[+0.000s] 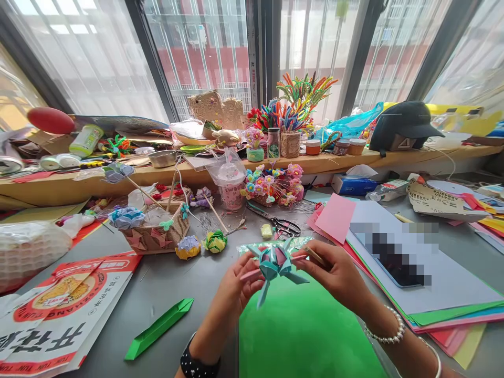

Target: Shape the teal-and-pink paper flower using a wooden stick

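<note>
A folded paper flower (271, 262) in light blue and pink, with long pointed petals, is held up over a green sheet (303, 336). My left hand (242, 275) grips it from the left, fingers closed around a pink petal. From the right, my right hand (334, 265) pinches the tip of another pink petal. A thin tan stick (315, 257) also lies against the right fingers; its far end is hidden. To the left on the table is a folded green paper strip (159, 329).
Folded paper flowers (216, 241) and a cardboard box (163, 233) stand behind the left hand. Scissors (285, 228) lie behind the flower. At right are stacked coloured sheets (444, 262) with a phone (397, 262). A printed paper bag (66, 310) lies left.
</note>
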